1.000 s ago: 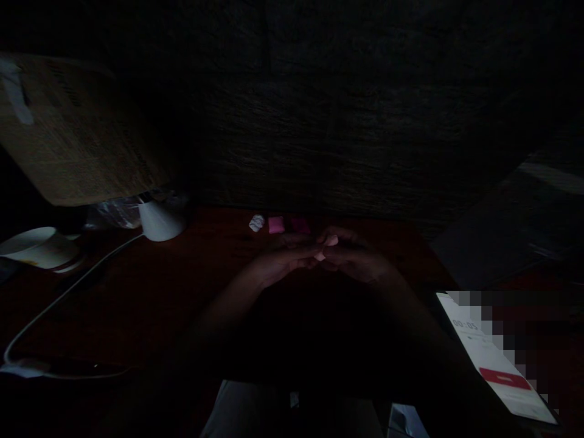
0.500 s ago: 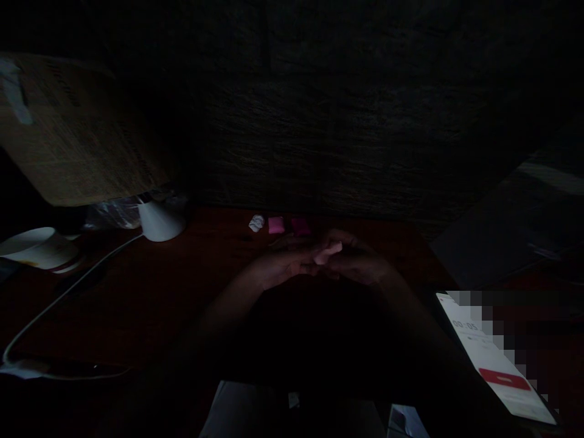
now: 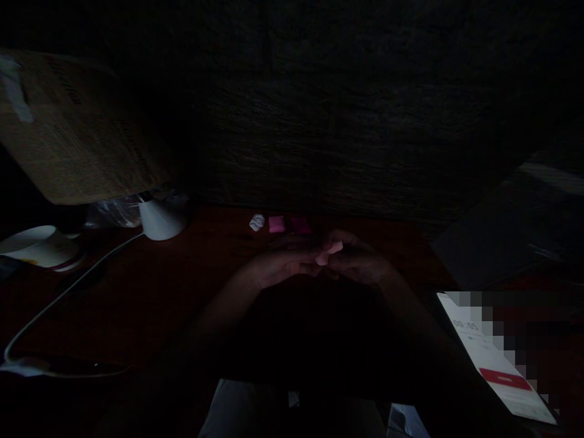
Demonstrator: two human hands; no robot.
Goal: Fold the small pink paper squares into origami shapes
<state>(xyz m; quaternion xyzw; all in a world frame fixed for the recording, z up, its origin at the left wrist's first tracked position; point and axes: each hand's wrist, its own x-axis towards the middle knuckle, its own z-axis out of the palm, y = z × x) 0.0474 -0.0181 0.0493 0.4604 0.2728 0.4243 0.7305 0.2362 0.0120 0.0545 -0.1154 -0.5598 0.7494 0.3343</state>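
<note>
In dim light, a small pale pink piece [image 3: 329, 252], soft-looking and irregular, is between my two hands above the dark table. My left hand [image 3: 285, 261] has its fingers closed against the piece from the left. From the right, my right hand [image 3: 360, 260] pinches it with curled fingers. Its material is too dark to tell. Just beyond the hands lie a crumpled white lump [image 3: 257, 222], a light pink square piece [image 3: 276, 224] and a darker magenta square piece [image 3: 301, 225], side by side.
At the left are a white paper cup [image 3: 39, 246], a white cone-shaped lamp base [image 3: 159, 220] with its cord [image 3: 59, 298], and a large brown printed shade or bag [image 3: 86, 134]. A lit phone [image 3: 490, 359] showing a timer lies at the right. A dark textured wall [image 3: 319, 134] rises behind the table.
The pale pink piece has shifted and turned slightly between my fingers. Both hands stay in nearly the same place, and the table items have not moved.
</note>
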